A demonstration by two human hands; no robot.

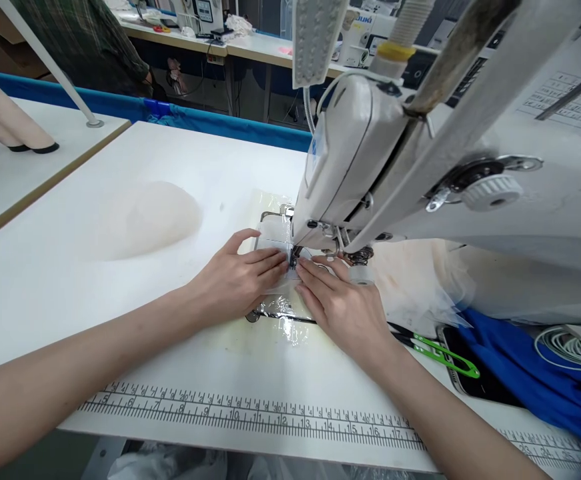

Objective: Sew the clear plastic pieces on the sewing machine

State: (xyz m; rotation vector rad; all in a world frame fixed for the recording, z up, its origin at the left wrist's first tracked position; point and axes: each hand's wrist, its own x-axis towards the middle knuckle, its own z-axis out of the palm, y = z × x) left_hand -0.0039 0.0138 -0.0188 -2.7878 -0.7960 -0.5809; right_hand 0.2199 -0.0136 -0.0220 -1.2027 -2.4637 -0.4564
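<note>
My left hand (240, 277) lies flat left of the presser foot (293, 257) of a white sewing machine (350, 147), thumb apart and fingertips close to the foot. Beneath its fingers is a small, pale translucent piece of fabric (273, 232). On the foot's right side, my right hand (343, 300) rests with fingers stretched out, tips near the needle area. Whatever is under its fingers is mostly hidden. Clear shiny film (285, 307) covers the machine bed around both hands.
A sheer beige piece (165, 217) lies on the white table at left. Sheer fabric (415, 280), green-handled snips (445, 357), a phone (453, 340) and blue cloth (515, 367) sit at right. A ruler strip (255, 413) marks the front edge. Someone in plaid (90, 47) stands behind.
</note>
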